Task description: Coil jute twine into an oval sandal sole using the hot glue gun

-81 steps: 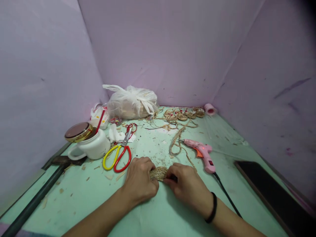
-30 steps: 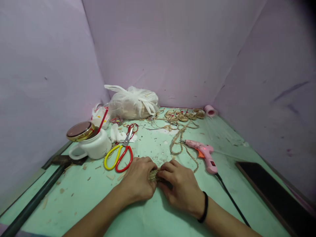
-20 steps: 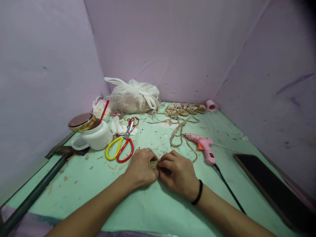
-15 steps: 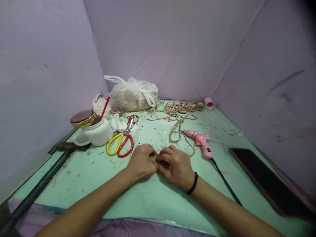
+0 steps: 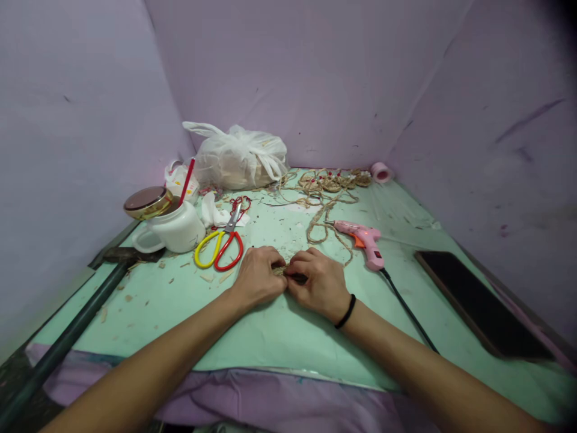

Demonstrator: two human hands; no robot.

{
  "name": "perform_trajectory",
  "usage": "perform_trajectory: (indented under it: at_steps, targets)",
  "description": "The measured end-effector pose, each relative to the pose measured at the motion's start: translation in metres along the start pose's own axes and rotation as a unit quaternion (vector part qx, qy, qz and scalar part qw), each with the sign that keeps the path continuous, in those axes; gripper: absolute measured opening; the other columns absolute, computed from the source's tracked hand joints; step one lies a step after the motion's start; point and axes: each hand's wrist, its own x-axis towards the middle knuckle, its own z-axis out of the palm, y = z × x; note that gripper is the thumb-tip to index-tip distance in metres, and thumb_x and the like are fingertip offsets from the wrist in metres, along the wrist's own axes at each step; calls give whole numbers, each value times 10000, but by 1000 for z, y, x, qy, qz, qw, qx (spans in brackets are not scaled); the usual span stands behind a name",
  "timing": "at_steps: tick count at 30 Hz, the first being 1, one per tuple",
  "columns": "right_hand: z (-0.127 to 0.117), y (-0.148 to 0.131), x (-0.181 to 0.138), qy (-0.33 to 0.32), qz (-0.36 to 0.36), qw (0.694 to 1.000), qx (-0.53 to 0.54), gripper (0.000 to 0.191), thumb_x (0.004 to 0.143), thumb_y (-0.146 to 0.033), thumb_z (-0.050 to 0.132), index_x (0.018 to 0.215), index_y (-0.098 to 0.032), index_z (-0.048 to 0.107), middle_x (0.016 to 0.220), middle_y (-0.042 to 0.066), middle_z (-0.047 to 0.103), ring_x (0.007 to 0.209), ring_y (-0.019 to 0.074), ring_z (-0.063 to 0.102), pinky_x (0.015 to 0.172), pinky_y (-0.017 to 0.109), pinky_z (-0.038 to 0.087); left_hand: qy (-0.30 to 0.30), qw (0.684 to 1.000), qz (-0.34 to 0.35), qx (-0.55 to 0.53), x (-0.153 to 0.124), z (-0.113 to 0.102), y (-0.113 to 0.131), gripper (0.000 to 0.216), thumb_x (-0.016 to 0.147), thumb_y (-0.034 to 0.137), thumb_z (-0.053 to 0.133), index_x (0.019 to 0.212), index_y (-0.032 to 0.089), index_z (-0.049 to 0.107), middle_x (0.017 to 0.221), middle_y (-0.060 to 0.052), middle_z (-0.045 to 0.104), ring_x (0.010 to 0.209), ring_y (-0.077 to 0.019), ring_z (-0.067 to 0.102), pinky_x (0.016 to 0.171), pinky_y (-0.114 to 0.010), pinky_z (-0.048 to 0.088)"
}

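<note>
Between my hands, low over the green tabletop, is a small piece of wound jute twine [image 5: 279,272], mostly covered by fingers. My left hand [image 5: 259,275] grips its left side with bent fingers. From the right, my right hand [image 5: 318,282], with a black band at the wrist, pinches the same piece. The fingertips of both hands nearly meet. A loose jute cord [image 5: 319,225] runs from behind my right hand up the table. To the right lies a pink glue gun [image 5: 367,240], its nozzle beside the cord. Scissors [image 5: 228,240] with yellow and red handles rest left of my hands.
A white mug [image 5: 178,228] with a gold-rimmed lid and a hammer [image 5: 103,294] are at the left. A phone [image 5: 478,300] lies at the right. Along the back are a white plastic bag [image 5: 241,159], coiled jute pieces [image 5: 331,180] and a pink tape roll [image 5: 381,172].
The whole view has tilted slightly down, so the table sits higher in it. Both hands keep their grip on the twine piece, with barely any finger movement.
</note>
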Motion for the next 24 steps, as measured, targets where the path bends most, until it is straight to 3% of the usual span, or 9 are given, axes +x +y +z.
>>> perform_trajectory:
  at_steps: [7,9,11,14,16,17,19,21,24]
  targets:
    - [-3,0,-1,-20,-2,1000,14,121,699,-163,597,718,-199,711,790,37,701,784,216,564,609,301,402,8,1000,-12,25,-1,2,0,203,585,182,556,726,170,702,787,-63,699,741,-212,607,705,-315,436]
    - [-10,3,0,-34,-17,999,25,153,711,-193,619,836,-197,707,811,38,703,788,211,588,638,303,435,14,999,-15,38,-1,-1,2,206,584,205,568,741,168,697,778,-70,695,727,-223,606,706,-333,433]
    - [-21,7,1,-28,-27,998,59,333,715,-263,656,1039,-190,651,858,41,702,787,199,613,682,310,473,20,998,-10,51,-1,-5,5,206,575,216,578,744,168,687,759,-70,687,712,-232,602,710,-352,429]
    - [-38,12,2,108,26,977,179,440,729,-323,671,1137,-184,580,901,56,682,780,187,623,748,334,494,47,996,7,70,-3,-15,9,218,562,188,565,759,162,656,805,-76,670,774,-249,589,773,-388,404]
    - [-46,13,3,217,108,934,263,279,724,-316,676,971,-193,636,846,46,669,740,177,605,744,330,486,94,992,22,87,-5,-21,10,229,562,168,555,778,162,629,841,-81,655,834,-262,574,814,-408,379]
    - [-48,14,4,241,143,915,289,199,717,-323,679,864,-193,651,791,36,661,700,168,591,713,317,481,134,986,33,95,-6,-24,10,228,566,162,553,785,165,617,848,-79,650,845,-261,571,821,-408,374]
    - [-48,13,5,216,189,899,330,182,708,-354,684,662,-183,647,635,20,632,590,147,550,601,284,457,215,971,42,96,-7,-26,8,223,583,155,559,803,173,593,860,-76,643,858,-254,573,826,-399,379]
    - [-42,11,6,129,203,898,368,293,705,-385,688,522,-163,633,483,10,581,472,120,498,473,249,399,267,959,40,80,-7,-26,6,224,598,154,571,820,177,574,861,-73,637,855,-246,576,821,-388,392]
    - [-28,3,9,10,218,869,444,298,648,-427,731,588,-137,692,492,21,615,441,116,519,416,223,391,294,953,40,59,-7,-21,7,226,619,152,581,843,171,558,864,-79,627,864,-248,569,820,-388,398]
